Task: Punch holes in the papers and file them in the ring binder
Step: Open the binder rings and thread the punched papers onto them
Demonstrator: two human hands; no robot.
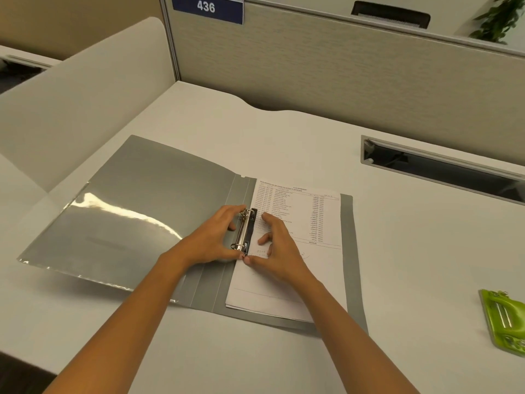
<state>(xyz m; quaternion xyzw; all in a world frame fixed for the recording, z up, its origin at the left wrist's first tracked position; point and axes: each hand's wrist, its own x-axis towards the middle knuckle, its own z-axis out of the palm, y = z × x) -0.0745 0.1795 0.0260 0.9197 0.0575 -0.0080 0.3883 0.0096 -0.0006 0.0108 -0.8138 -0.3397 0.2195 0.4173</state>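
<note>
Binder [159,200] trouble is most likely at the rings [243,228], where both hands are gathered. If the rings are snapped together with fingertips this close, skin could be nipped. If the punched holes are not seated on both rings, the papers [301,268] could be torn at the edge or left loose. Whether the rings are open or closed cannot be told. The left hand [210,240] is curled round the metal mechanism, with the forefinger by the upper ring and the thumb by the lower one. The right hand [279,251] is spread with bent fingers, its tips pressed on the papers just beside the rings and its thumb touching the left thumb. The binder is laid open in the middle of a white desk [397,251], its grey cover folded out to the left under a glossy clear sleeve. A thin stack of papers is held on the right half, and the top sheet is printed with a table of figures. A green punch [502,319] is set well apart at the right edge.
</note>
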